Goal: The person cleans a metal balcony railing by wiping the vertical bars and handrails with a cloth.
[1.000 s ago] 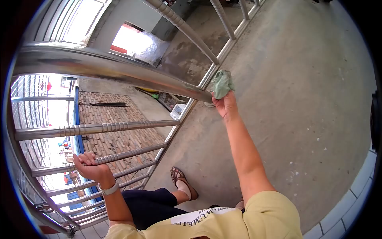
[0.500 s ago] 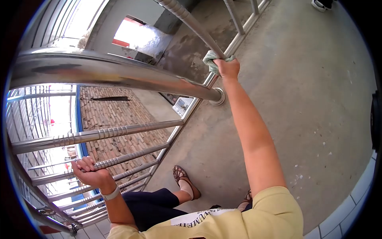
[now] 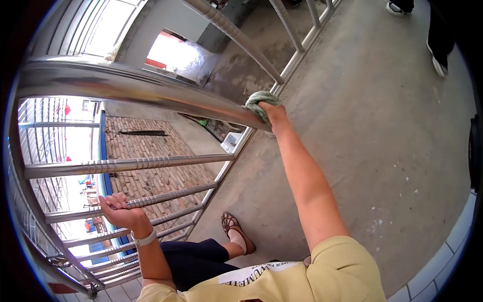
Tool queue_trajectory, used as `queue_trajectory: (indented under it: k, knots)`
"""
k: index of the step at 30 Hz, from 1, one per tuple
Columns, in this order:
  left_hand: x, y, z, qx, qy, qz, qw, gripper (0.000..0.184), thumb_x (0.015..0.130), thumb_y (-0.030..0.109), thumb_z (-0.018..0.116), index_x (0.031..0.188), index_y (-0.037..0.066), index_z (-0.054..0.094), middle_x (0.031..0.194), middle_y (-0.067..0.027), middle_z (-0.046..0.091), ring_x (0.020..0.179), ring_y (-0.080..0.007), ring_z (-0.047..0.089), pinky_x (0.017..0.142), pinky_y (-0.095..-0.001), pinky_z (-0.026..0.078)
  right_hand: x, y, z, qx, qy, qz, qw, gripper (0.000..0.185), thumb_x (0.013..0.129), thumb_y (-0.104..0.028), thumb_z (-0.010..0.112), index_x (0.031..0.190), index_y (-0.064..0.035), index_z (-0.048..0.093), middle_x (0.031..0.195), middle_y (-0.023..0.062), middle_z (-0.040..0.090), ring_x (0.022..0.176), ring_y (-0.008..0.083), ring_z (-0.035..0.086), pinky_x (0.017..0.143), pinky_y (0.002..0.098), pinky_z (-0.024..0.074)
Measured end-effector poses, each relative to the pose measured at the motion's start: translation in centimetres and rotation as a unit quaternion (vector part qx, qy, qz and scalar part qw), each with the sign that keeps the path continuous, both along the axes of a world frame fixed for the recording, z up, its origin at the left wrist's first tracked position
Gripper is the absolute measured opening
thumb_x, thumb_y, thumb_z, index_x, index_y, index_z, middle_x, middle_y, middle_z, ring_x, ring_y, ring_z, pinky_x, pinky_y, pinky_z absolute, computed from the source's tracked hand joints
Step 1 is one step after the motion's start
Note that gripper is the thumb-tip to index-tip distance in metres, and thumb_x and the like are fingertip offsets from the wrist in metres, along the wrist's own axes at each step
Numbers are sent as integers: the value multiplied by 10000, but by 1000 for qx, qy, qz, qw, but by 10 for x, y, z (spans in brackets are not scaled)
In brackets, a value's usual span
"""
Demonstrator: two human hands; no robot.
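in right hand (image 3: 274, 112), crumpled green cloth (image 3: 257, 99)

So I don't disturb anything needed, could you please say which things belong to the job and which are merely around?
Job: green cloth (right hand), thick post, thinner bar (left hand).

Just around: pale flecks, dark strip, brick wall, another person's shoe.

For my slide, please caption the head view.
Right hand holds green cloth on thick metal post; left hand grips thinner bar.
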State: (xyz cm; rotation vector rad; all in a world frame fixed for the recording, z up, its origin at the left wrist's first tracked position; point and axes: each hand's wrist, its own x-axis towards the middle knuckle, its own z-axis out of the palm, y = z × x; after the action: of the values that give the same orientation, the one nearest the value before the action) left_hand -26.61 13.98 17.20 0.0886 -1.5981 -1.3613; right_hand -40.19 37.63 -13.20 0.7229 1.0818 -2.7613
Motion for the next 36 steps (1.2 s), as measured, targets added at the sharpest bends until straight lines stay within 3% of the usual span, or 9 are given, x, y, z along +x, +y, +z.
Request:
queue_trajectory:
  k: [3, 7, 10, 17, 24, 27, 29, 30, 36]
  knots:
    - [1, 6, 1, -18, -7, 13, 1000, 405, 890, 209, 465, 533, 158, 280, 461, 44, 218, 409, -56, 208, 453, -216, 226, 11, -1, 5, 126, 14, 0, 992, 297, 699, -189, 654, 913, 15, 630, 868, 74, 621, 765, 155, 571, 688, 285, 446]
    - [1, 3, 3, -13, -6, 19, 1000, 397, 879, 215, 482, 528, 147, 309, 451, 42, 229, 400, -65, 220, 459, -218, 253, 27, -22, 5, 277, -62, -131, 950, 297, 701, -182, 618, 922, 16, 614, 864, 174, 628, 812, 270, 602, 712, 325, 442]
    - [2, 0, 4, -11, -10, 5, 1000, 380, 875, 219, 489, 541, 142, 326, 453, 42, 238, 399, -64, 235, 456, -217, 268, 48, -38, -4, 325, -8, -239, 915, 260, 674, -175, 611, 859, 8, 605, 826, 204, 608, 804, 323, 594, 703, 361, 445]
    - [6, -2, 7, 25, -20, -22, 999, 348, 869, 219, 500, 569, 135, 346, 463, 41, 270, 400, -60, 261, 447, -215, 282, 73, -22, 67, 394, 2, -131, 910, 201, 667, -149, 592, 812, -9, 600, 780, 174, 609, 749, 343, 586, 678, 375, 453]
    - [10, -2, 9, 59, -47, -28, 997, 310, 872, 218, 491, 592, 133, 388, 474, 36, 330, 418, -64, 304, 488, -225, 333, 51, -14, 178, 308, 257, -112, 909, 430, 640, -116, 637, 1054, -46, 541, 940, 184, 594, 870, 326, 583, 764, 370, 461]
    - [11, 1, 10, 60, -48, -41, 996, 315, 871, 220, 500, 590, 133, 387, 475, 33, 332, 424, -65, 313, 494, -227, 338, 44, -17, 227, 320, 346, -135, 871, 514, 633, -98, 629, 1127, -64, 492, 1029, 196, 557, 938, 337, 555, 804, 377, 449]
    - [11, 2, 10, 62, -51, -40, 996, 319, 870, 220, 504, 587, 134, 384, 475, 33, 334, 426, -65, 317, 496, -227, 338, 41, -16, 255, 388, 450, -264, 760, 560, 645, -43, 614, 1184, -72, 464, 987, 154, 590, 898, 258, 587, 790, 314, 456]
    - [11, 2, 10, 64, -50, -40, 996, 322, 869, 221, 508, 585, 134, 382, 476, 33, 336, 428, -65, 321, 497, -228, 338, 38, -16, 255, 384, 453, -262, 761, 560, 645, -43, 614, 1184, -72, 464, 987, 154, 590, 898, 258, 587, 790, 314, 456]
    - [10, -4, 9, 68, -44, -39, 996, 322, 869, 221, 508, 586, 139, 378, 473, 36, 339, 419, -64, 315, 497, -223, 337, 33, 22, 201, 335, 315, 138, 877, 461, 684, -146, 600, 1138, -135, 518, 1000, 132, 586, 955, 244, 555, 803, 376, 439]
